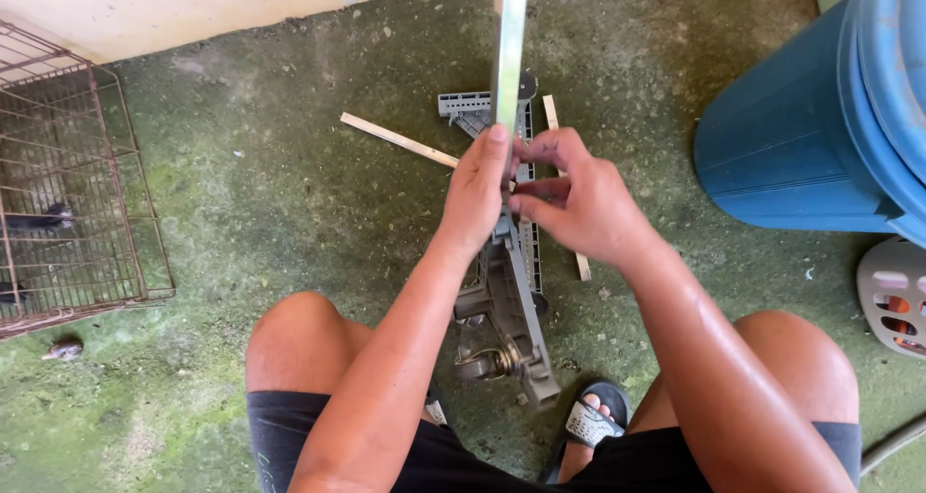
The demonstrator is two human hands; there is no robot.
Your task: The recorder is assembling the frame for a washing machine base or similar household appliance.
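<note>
- One flat metal strip, pale and shiny, stands upright in front of the person; its top end runs out of the frame.
- Left hand: fingers clenched round the strip, thumb laid up along its edge.
- Right hand: fingers pinched at the strip just beside the left hand; what exactly the fingertips grip I cannot tell.
- One grey mechanical assembly lies on the floor between the knees, directly under the hands; a coiled metal part shows at its near end.
- Two thin wooden sticks: one left of the assembly, one partly hidden behind the right hand.
- One blue plastic barrel at right; contents not visible.
- One wire cage at left, dark shapes inside, too unclear to identify.
- One pale perforated basket at the right edge, something orange inside.
- One sandal on the person's foot.
</note>
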